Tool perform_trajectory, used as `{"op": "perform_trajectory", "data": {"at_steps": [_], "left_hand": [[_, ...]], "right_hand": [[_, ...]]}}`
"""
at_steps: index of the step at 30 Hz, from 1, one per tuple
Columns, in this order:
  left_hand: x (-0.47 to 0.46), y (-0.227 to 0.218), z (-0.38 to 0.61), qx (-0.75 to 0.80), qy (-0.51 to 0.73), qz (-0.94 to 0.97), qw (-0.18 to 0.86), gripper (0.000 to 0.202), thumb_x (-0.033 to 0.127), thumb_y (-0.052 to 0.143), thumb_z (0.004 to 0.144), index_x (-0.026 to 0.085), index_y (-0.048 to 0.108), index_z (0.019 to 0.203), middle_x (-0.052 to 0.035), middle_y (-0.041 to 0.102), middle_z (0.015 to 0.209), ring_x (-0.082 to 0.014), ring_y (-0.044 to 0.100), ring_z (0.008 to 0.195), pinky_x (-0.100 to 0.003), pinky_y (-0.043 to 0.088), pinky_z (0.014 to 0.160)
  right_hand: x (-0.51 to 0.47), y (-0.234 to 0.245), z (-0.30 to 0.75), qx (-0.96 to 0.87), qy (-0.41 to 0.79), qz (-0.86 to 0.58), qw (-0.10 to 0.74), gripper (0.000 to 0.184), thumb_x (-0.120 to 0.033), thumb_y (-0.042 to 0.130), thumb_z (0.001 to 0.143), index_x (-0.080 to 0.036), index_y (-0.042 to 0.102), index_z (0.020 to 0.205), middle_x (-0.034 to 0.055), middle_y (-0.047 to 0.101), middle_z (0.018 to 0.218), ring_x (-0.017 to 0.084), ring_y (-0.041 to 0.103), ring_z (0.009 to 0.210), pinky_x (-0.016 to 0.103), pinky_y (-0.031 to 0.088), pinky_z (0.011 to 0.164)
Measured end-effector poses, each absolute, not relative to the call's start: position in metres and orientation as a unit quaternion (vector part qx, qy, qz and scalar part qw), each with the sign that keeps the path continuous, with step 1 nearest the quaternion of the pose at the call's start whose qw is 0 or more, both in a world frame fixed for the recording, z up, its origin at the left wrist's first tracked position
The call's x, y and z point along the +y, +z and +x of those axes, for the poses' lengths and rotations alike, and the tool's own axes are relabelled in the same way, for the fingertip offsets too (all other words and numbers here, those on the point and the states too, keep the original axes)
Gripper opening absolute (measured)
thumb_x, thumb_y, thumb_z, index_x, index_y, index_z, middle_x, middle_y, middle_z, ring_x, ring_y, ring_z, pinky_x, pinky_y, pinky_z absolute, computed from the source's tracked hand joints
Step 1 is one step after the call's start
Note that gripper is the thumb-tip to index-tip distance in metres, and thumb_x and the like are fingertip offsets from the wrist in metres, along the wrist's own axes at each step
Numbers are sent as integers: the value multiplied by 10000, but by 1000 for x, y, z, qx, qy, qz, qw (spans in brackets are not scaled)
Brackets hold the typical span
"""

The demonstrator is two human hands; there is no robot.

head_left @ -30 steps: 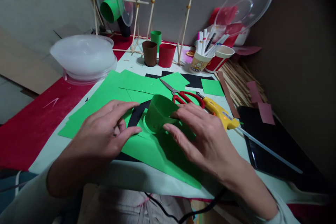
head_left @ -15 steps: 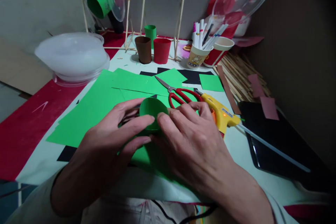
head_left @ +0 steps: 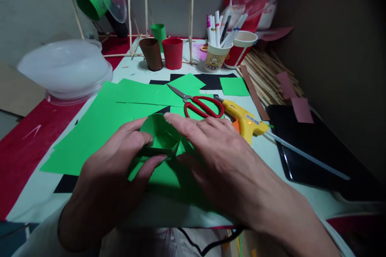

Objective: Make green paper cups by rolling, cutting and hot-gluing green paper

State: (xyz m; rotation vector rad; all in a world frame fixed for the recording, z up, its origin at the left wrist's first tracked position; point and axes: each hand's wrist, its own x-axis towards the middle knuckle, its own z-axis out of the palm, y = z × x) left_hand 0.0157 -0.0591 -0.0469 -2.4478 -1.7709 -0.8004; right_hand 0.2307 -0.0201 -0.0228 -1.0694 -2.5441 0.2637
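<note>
Low over the near part of the table is a rolled green paper cup (head_left: 163, 134), its round mouth facing up towards me. My left hand (head_left: 120, 156) grips its left side, with one fingertip inside the rim and the thumb at the near side. From the right, my right hand (head_left: 211, 148) holds it too, index fingertip at the far rim and thumb low on the near right side. Green paper sheets (head_left: 90, 128) lie beneath and beyond. Just past my right hand rest red-handled scissors (head_left: 203, 106) and a yellow glue gun (head_left: 245, 118).
Behind stand a brown paper cup (head_left: 151, 54), a red paper cup (head_left: 173, 54) and a pen cup (head_left: 218, 56) beside stick frames (head_left: 191, 16). Plastic lids (head_left: 63, 66) are stacked at left. A black tablet-like slab (head_left: 316, 152) and wooden sticks (head_left: 268, 76) lie at right.
My right fingers have straightened from a curled pinch and moved to the cup's far rim. The cup's mouth shows wider. The whole view has shifted slightly.
</note>
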Motion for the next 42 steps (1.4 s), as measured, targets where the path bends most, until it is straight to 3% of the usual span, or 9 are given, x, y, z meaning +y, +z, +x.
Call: {"op": "perform_trajectory", "data": {"at_steps": [3, 7, 11, 15, 22, 25, 29, 32, 42], "left_hand": [[-61, -44, 15, -581, -251, -774, 5, 162, 445, 537, 1025, 300, 492, 1084, -18, 713, 1270, -214, 596, 1383, -277, 496, 1084], [-62, -41, 19, -592, -244, -768, 3, 334, 610, 523, 996, 285, 513, 1078, -29, 759, 1137, -245, 598, 1381, -304, 519, 1067], [-59, -42, 23, -569, -251, -782, 32, 164, 406, 513, 1038, 278, 550, 1134, -43, 733, 1259, -215, 590, 1387, -302, 496, 1097], [-54, -48, 22, -554, -270, -782, 92, 177, 406, 518, 1020, 258, 615, 1034, -54, 742, 1179, -225, 668, 1270, -282, 520, 1003], [-51, -47, 16, -538, -269, -793, 94, 145, 409, 548, 1018, 280, 595, 970, 29, 736, 934, -153, 666, 1218, -186, 455, 1033], [-50, -47, 13, -541, -257, -795, 92, 169, 436, 525, 1031, 290, 605, 998, 28, 739, 946, -155, 652, 1230, -197, 453, 1054], [-49, -46, 10, -538, -254, -799, 81, 227, 481, 530, 1030, 272, 616, 1006, 34, 731, 936, -126, 660, 1191, -158, 420, 1091], [-49, -44, 9, -543, -256, -796, 79, 218, 470, 548, 1027, 268, 625, 998, 43, 731, 941, -96, 654, 1187, -121, 403, 1084], [-54, -48, -7, -575, -296, -760, 68, 153, 463, 635, 975, 312, 650, 992, 83, 755, 964, -114, 676, 1189, -143, 423, 1082]], "right_hand": [[-17, -22, 230, -910, 116, -361, 166, 424, -44, 485, 933, -259, 574, 1288, 84, 705, 1264, 300, 638, 1104, 507, 471, 972], [-19, -25, 229, -916, 120, -339, 175, 273, -82, 442, 1000, -227, 591, 1177, 112, 698, 1300, 324, 636, 1129, 540, 474, 999], [-22, -26, 229, -915, 109, -332, 201, 316, -114, 466, 1013, -240, 559, 1288, 101, 694, 1336, 323, 628, 1130, 569, 458, 1027], [-21, -23, 233, -905, 105, -348, 220, 401, -111, 418, 1036, -201, 520, 1413, 98, 719, 1312, 299, 648, 1078, 496, 503, 938], [-43, -43, 239, -891, 54, -351, 283, 335, -24, 427, 994, -112, 736, 1087, 83, 807, 1143, 272, 707, 957, 508, 503, 880], [-59, -55, 236, -889, 61, -351, 287, 308, -87, 437, 1047, -146, 734, 1101, 35, 801, 1209, 208, 700, 1066, 513, 416, 1080], [-72, -67, 232, -904, 23, -337, 262, 329, -296, 508, 1070, -89, 689, 1249, 87, 749, 1346, 224, 602, 1291, 513, 265, 1235], [-76, -73, 230, -899, 4, -340, 277, 349, -292, 533, 1049, -62, 685, 1263, 110, 746, 1349, 224, 584, 1320, 483, 113, 1319], [-75, -81, 224, -908, -54, -322, 262, 423, -319, 445, 1055, -71, 658, 1323, 110, 723, 1389, 262, 548, 1373, 532, 91, 1328]]}}
